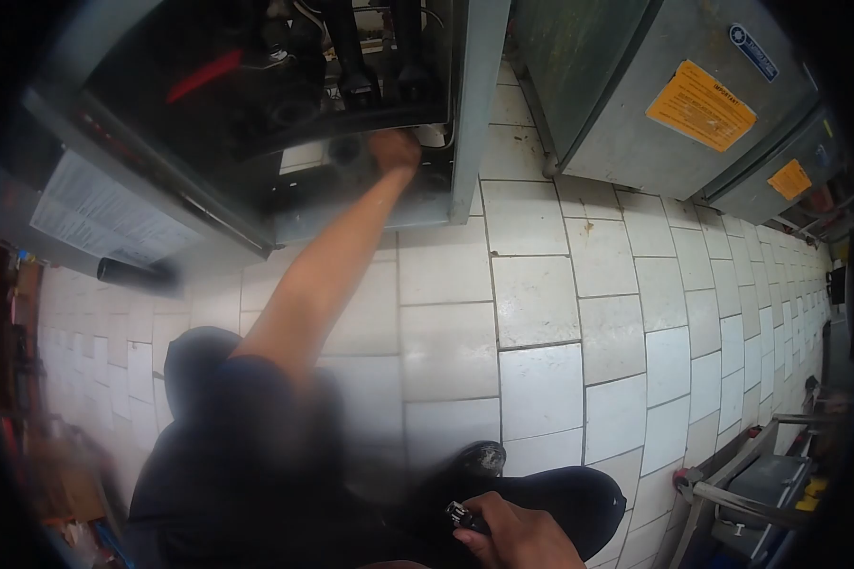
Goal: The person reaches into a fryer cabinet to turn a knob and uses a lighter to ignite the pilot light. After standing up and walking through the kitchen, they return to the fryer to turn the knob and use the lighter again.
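Observation:
My left hand [396,152] reaches into the open lower bay of a grey metal cabinet [462,123], under dark pipes and hoses [351,62]. Its fingers are blurred and partly hidden, so whether it holds anything does not show. Down by my knee, my right hand [517,533] is closed around a small black tool [462,516] with a shiny ribbed end. A red strip [204,76] shows inside the cabinet on the left.
Grey metal units with orange labels [701,105] stand at the upper right. A printed panel [104,209] and a black cylinder [138,275] are at the left. White tiles [536,294] cover the floor. A metal frame [750,503] stands at the lower right.

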`<state>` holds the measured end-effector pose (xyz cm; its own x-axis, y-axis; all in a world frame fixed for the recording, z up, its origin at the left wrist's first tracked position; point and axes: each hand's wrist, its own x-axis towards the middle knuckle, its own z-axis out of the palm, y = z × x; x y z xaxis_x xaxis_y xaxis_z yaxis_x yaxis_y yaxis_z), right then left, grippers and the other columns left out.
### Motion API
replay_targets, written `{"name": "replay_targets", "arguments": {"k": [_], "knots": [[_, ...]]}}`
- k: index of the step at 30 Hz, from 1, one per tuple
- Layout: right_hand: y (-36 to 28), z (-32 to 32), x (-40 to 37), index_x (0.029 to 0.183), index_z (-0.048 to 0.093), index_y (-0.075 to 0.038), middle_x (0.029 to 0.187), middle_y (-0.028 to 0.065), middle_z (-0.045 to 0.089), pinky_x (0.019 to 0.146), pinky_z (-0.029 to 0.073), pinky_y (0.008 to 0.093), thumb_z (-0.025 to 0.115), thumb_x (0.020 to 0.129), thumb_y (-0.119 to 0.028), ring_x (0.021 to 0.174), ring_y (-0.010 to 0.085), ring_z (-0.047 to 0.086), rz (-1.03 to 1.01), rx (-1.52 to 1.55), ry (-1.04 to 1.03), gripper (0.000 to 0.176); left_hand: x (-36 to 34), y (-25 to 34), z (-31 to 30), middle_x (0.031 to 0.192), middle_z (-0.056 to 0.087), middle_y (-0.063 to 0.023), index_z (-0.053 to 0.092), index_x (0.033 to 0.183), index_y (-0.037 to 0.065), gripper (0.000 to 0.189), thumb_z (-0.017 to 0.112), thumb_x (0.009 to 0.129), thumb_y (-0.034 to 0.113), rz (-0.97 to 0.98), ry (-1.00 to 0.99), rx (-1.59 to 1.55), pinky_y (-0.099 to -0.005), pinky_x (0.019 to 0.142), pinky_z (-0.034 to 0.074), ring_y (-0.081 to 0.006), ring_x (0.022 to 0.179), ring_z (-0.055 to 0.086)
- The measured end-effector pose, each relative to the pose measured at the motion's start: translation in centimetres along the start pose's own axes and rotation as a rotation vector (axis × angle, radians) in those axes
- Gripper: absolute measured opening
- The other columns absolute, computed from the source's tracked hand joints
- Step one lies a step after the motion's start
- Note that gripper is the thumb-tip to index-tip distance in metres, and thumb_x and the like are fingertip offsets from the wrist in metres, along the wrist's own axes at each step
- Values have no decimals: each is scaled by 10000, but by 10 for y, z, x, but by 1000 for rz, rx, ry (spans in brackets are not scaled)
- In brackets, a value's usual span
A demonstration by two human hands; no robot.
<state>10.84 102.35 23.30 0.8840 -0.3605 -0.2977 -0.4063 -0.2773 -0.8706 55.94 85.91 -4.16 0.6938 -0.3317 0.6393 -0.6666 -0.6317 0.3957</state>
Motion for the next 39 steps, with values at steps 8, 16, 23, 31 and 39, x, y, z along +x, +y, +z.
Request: {"name": "replay_targets", "arguments": {"k": [8, 16, 23, 31, 39], "knots": [[0, 3, -8, 887, 431, 20, 731, 229, 525, 541, 396, 414, 531, 813, -106, 676, 412, 516, -32, -22, 15, 178, 0, 0, 4, 859, 575, -221, 554, 900, -1, 207, 497, 744, 123, 14, 175, -77, -429, 683, 437, -387, 794, 553], [0, 0, -15, 856, 418, 22, 710, 227, 517, 527, 388, 414, 532, 813, -111, 656, 409, 510, -39, -14, 26, 180, 2, 5, -1, 925, 557, -237, 549, 969, 13, 252, 479, 773, 154, 8, 295, -351, -441, 744, 418, -384, 852, 532], [-1, -3, -21, 865, 426, 28, 702, 215, 514, 526, 388, 408, 532, 815, -118, 644, 400, 510, -14, -41, 9, 187, -9, 11, -6, 851, 568, -269, 570, 874, -35, 218, 449, 797, 128, -226, 79, -233, -438, 711, 430, -438, 855, 520], [3, -6, -25, 868, 425, 34, 739, 219, 510, 547, 388, 411, 533, 817, -122, 671, 404, 505, 40, -76, -60, 197, -10, 20, -20, 851, 560, -286, 565, 858, -43, 285, 441, 842, 213, -192, 65, -320, -446, 698, 426, -438, 851, 522], [2, -7, -30, 872, 421, 32, 758, 214, 514, 561, 387, 419, 531, 816, -125, 692, 404, 508, 61, -92, -62, 199, -8, 2, 10, 829, 598, -166, 602, 902, 27, 226, 486, 789, 185, -131, -48, -31, -404, 675, 454, -306, 797, 590]]}}
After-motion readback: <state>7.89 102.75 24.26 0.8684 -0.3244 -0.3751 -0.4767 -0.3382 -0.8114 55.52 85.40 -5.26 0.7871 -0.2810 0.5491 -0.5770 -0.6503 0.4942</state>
